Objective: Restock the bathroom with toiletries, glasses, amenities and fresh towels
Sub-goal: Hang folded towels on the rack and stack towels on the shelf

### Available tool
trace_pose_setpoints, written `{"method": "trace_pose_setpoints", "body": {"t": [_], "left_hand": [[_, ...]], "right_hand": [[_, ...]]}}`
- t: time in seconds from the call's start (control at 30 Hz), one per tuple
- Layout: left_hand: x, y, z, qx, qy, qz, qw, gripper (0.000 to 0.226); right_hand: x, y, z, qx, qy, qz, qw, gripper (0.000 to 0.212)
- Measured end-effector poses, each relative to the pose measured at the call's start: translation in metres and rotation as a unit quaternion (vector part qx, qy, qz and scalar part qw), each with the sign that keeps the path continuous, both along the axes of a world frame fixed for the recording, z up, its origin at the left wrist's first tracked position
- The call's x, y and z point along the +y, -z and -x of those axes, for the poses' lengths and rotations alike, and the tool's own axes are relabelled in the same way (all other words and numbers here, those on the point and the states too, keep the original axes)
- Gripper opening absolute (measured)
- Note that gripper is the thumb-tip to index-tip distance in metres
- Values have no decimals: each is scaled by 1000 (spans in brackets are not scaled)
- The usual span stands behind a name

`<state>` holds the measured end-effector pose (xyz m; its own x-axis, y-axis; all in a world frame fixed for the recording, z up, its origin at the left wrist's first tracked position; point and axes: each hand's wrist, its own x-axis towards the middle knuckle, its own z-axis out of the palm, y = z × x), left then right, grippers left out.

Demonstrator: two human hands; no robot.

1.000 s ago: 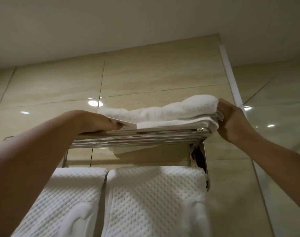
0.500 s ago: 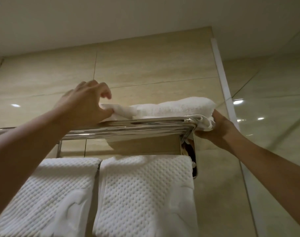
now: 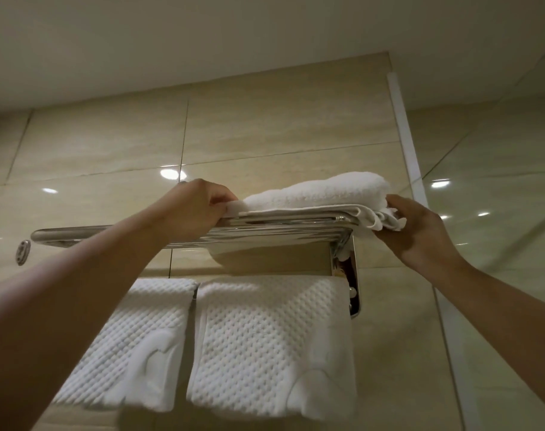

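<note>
1. Beige glossy tiles (image 3: 265, 126) cover the wall up to a pale ceiling (image 3: 202, 35), with ceiling lights mirrored in them as bright spots; a glass panel (image 3: 498, 181) stands at the right.
2. A chrome towel rack (image 3: 280, 233) is fixed to the wall, seen from below. Its top is a shelf of bars, and a side bracket (image 3: 355, 275) runs down at the right end.
3. A folded white towel (image 3: 321, 191) lies flat on the right part of the shelf. Its loose folded edges hang slightly past the shelf's right end.
4. The left hand (image 3: 193, 209) is at the towel's left end, fingers curled, pinching the corner of the fabric just above the front bar.
5. The right hand (image 3: 420, 231) is at the towel's right end. Its thumb lies on top and its fingers curl under the bunched edges, so it grips the cloth.
6. Both forearms reach up from the lower corners of the view.
7. Two white waffle-textured towels hang side by side from the bar below the shelf, the left one (image 3: 131, 346) just beside the right one (image 3: 271, 346), with a narrow gap between them.
</note>
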<state>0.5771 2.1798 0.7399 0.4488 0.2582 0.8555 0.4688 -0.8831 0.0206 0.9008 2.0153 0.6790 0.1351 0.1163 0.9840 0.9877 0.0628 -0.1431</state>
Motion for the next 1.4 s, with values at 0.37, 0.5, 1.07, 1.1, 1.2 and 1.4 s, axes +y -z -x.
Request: {"method": "trace_pose_setpoints", "body": {"t": [0.37,0.5,1.07,1.1,1.2,1.4], "left_hand": [[-29,40,52,60,-72,-17,995,52],[-41,56,97,73,-96,-40,992,57],[-88,248,414,50,-453,166,874,68],[-99,266,435,45,-478,182,858,69],[-140,321,489,37,-547,246,799,70],[-254,430,557,5,-669,340,661,71]], "right_hand": [[-31,6,117,-77,-10,-10,997,71],[-18,5,190,-128,28,65,989,72],[107,181,555,-149,-221,359,895,72],[108,199,579,-155,-244,374,881,73],[99,255,646,-179,-312,415,836,74],[35,368,755,-264,-431,482,716,74]]}}
